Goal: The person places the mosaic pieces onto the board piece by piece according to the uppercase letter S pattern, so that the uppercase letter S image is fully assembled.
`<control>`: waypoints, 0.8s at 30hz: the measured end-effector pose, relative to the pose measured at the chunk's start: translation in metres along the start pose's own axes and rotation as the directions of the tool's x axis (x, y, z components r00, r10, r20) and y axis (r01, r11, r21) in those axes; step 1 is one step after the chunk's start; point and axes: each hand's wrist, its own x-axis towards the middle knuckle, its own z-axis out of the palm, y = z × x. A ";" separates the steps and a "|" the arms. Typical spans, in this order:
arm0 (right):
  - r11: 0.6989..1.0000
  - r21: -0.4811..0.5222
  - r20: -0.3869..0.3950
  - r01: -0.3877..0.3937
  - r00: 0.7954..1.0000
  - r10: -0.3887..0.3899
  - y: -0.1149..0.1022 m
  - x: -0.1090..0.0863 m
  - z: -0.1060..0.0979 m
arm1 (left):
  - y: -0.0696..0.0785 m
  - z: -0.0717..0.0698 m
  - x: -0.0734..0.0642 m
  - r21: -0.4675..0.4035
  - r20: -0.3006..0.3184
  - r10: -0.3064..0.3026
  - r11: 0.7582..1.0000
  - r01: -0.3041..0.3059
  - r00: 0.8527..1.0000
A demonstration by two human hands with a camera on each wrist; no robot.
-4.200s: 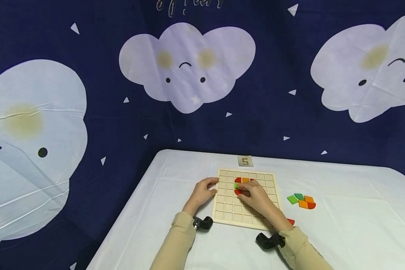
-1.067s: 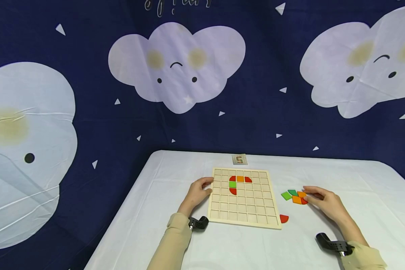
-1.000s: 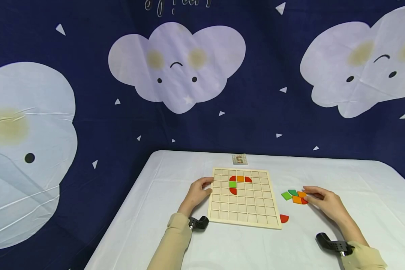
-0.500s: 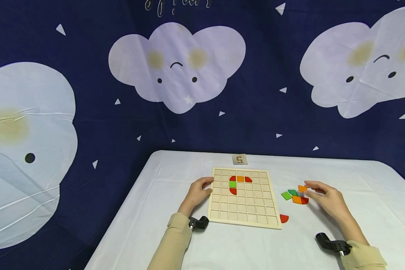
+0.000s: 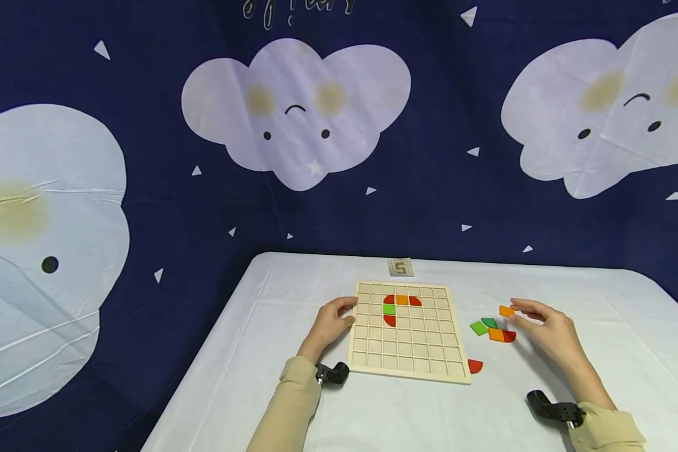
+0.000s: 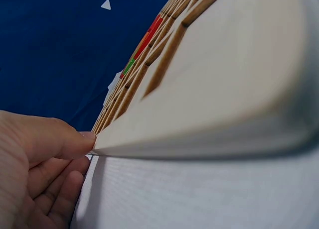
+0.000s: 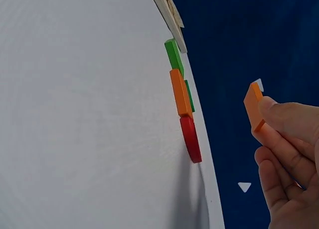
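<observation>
Partly thumb-hidden, orange tile in right hand's pinch; left hand at board, grip unclear.

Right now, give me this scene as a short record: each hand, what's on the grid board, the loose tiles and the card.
left hand: touches the left edge of the wooden grid board
right hand: pinches a raised orange tile
on board: three red quarter-round tiles, orange square tile, green square tile
loose group, right of board: light green tile, dark green tile, second orange tile, red quarter-round
stray tile: red, beside the board's near right corner
pattern card: beyond the board's far edge
</observation>
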 end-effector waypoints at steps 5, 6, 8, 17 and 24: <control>1.000 -0.020 -0.028 0.013 1.000 -0.014 -0.007 0.001 0.002 | -0.001 0.000 0.000 0.003 0.002 0.000 1.000 0.000 1.000; 1.000 -0.013 -0.027 0.014 1.000 -0.014 -0.010 0.002 0.002 | -0.001 0.000 0.000 0.008 0.003 0.003 1.000 -0.003 1.000; 1.000 0.001 -0.026 0.013 1.000 -0.013 -0.015 0.004 0.002 | -0.001 0.000 0.000 0.016 0.005 0.001 1.000 -0.001 1.000; 0.996 0.055 -0.047 0.070 0.997 -0.068 -0.050 0.017 0.013 | -0.001 0.001 0.001 0.004 0.007 -0.014 1.000 0.014 1.000; 0.988 0.106 -0.035 0.114 0.993 -0.110 -0.074 0.025 0.037 | 0.000 0.000 0.000 -0.007 0.002 0.004 1.000 -0.004 1.000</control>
